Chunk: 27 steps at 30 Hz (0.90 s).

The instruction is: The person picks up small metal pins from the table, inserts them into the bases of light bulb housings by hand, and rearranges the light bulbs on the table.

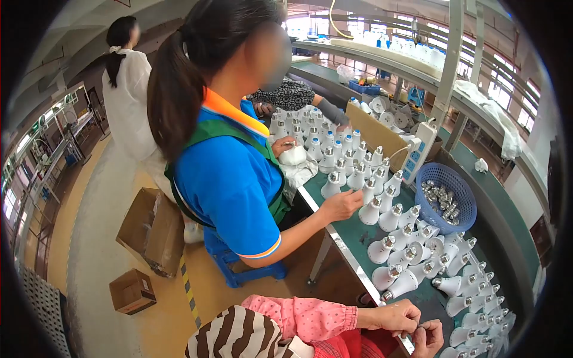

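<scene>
Together, left hand point(396, 316) and right hand point(428, 340) curl fingers near bulbs point(404, 283), whether gripping I cannot tell.

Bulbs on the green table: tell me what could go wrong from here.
The bulb lying on its side near the table's edge might roll off if nudged. The upright bulbs stand close together, so the co-worker's hand beside them could knock some over. The left hand and right hand meet by the edge; anything small in their fingers, too unclear to see, might drop.
</scene>
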### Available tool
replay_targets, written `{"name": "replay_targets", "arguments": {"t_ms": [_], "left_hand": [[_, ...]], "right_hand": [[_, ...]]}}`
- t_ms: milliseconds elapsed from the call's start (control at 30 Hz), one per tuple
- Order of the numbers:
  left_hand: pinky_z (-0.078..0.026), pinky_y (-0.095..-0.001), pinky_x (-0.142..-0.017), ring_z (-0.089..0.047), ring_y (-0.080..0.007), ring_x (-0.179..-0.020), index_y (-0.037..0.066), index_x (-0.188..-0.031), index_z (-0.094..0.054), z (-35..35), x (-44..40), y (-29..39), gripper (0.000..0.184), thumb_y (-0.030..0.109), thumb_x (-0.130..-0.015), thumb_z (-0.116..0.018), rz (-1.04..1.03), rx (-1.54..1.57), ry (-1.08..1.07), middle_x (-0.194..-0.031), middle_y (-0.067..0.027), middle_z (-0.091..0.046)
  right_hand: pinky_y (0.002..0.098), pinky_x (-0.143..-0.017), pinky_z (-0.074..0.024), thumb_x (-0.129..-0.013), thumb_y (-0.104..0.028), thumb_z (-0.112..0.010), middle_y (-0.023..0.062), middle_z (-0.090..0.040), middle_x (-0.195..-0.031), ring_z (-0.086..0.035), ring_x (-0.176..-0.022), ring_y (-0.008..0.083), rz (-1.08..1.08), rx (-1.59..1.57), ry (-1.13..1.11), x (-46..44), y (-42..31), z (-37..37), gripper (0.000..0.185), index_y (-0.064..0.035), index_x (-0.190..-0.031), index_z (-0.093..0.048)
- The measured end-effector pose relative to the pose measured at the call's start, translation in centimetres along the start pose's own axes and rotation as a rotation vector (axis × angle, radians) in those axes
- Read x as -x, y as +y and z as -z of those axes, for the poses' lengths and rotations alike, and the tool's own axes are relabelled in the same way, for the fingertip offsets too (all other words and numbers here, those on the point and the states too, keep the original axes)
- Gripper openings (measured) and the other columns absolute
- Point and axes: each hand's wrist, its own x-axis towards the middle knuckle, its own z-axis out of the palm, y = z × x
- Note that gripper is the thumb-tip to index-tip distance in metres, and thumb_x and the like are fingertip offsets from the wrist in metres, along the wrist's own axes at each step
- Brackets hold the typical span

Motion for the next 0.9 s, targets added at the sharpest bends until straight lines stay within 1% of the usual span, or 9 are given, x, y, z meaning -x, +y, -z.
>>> {"name": "replay_targets", "arguments": {"t_ms": [400,500,600,633,667,733,800,867,900], "left_hand": [[-0.041,-0.0243,-0.047,-0.057,-0.0091,-0.052,0.001,-0.081,-0.065,-0.7,0.5,-0.6,0.012,0.012,-0.085,-0.066,0.012,0.069,-0.022,-0.07,-0.0075,-0.067],[-0.041,-0.0242,-0.047,-0.057,-0.009,-0.052,0.001,-0.081,-0.064,-1.2,0.7,-0.4,0.012,0.012,-0.085,-0.067,0.021,0.067,-0.037,-0.07,-0.0071,-0.067],[-0.043,-0.0243,-0.048,-0.057,-0.0093,-0.052,0.002,-0.08,-0.064,-1.6,0.5,-0.6,0.013,0.013,-0.085,-0.068,0.027,0.012,-0.019,-0.07,-0.0063,-0.067],[-0.043,-0.0244,-0.048,-0.057,-0.0095,-0.052,0.002,-0.079,-0.064,-1.6,0.4,-0.7,0.013,0.013,-0.086,-0.068,0.03,-0.013,-0.009,-0.07,-0.006,-0.067],[-0.044,-0.0253,-0.049,-0.058,-0.0093,-0.054,0.002,-0.079,-0.065,-1.6,0.5,-0.5,0.014,0.013,-0.086,-0.068,0.012,-0.082,0.063,-0.069,-0.0051,-0.066],[-0.046,-0.027,-0.052,-0.058,-0.0089,-0.059,0.001,-0.079,-0.066,-2.1,0.5,0.0,0.014,0.014,-0.086,-0.069,0.012,-0.206,0.129,-0.069,-0.0034,-0.065],[-0.047,-0.03,-0.057,-0.057,-0.0081,-0.066,0.0,-0.08,-0.067,-1.6,0.7,-0.3,0.013,0.012,-0.086,-0.068,-0.108,-0.363,0.166,-0.069,-0.0013,-0.063],[-0.046,-0.0293,-0.058,-0.056,-0.007,-0.069,0.0,-0.082,-0.068,-1.6,1.8,1.1,0.01,0.009,-0.088,-0.066,-0.183,-0.37,0.155,-0.072,0.0,-0.064],[-0.046,-0.0261,-0.058,-0.057,-0.0063,-0.067,0.002,-0.084,-0.069,-1.6,2.5,2.6,0.009,0.009,-0.09,-0.066,0.0,-0.292,0.104,-0.075,-0.001,-0.066]], "right_hand": [[0.022,-0.07,-0.0444,-0.102,0.002,-0.063,-0.0009,-0.057,-0.09,-0.053,-0.077,0.0079,0.014,-0.037,0.065,1.3,-0.5,-0.8,0.006,-0.0026,-0.099,-0.063],[0.0236,-0.072,-0.0456,-0.103,0.002,-0.062,0.0009,-0.057,-0.091,-0.053,-0.078,0.0099,-0.097,-0.092,0.046,1.8,0.2,0.0,0.006,-0.003,-0.099,-0.062],[0.0253,-0.075,-0.0472,-0.104,-0.001,-0.061,0.0039,-0.057,-0.095,-0.054,-0.082,0.0127,0.186,0.201,0.01,1.9,-1.0,0.0,0.006,-0.0041,-0.099,-0.062],[0.0237,-0.08,-0.0474,-0.106,-0.003,-0.059,0.0063,-0.057,-0.097,-0.055,-0.086,0.0145,0.24,0.293,0.001,1.9,-0.9,0.2,0.006,-0.005,-0.101,-0.062],[0.0318,-0.073,-0.0463,-0.096,0.0,-0.061,0.0094,-0.057,-0.092,-0.055,-0.08,0.0224,0.404,0.426,0.017,1.3,-0.3,0.2,0.006,-0.0047,-0.099,-0.06],[0.0479,-0.059,-0.0441,-0.076,0.007,-0.067,0.0157,-0.055,-0.083,-0.055,-0.068,0.0383,0.668,0.738,0.086,0.7,1.7,0.4,0.024,-0.004,-0.095,-0.058],[0.0481,-0.059,-0.0455,-0.077,0.007,-0.067,0.0163,-0.056,-0.084,-0.057,-0.071,0.0381,0.64,0.867,0.063,1.0,-0.2,-0.1,0.026,-0.0038,-0.098,-0.058],[0.0458,-0.059,-0.0475,-0.081,0.011,-0.069,0.0164,-0.058,-0.085,-0.059,-0.071,0.0366,0.626,0.741,0.07,0.8,-1.7,-0.5,0.025,-0.0025,-0.101,-0.059],[0.0438,-0.06,-0.0484,-0.082,0.011,-0.07,0.0164,-0.059,-0.086,-0.061,-0.072,0.0357,0.575,0.609,0.087,1.0,-2.1,-0.5,0.024,-0.0009,-0.1,-0.06]]}}
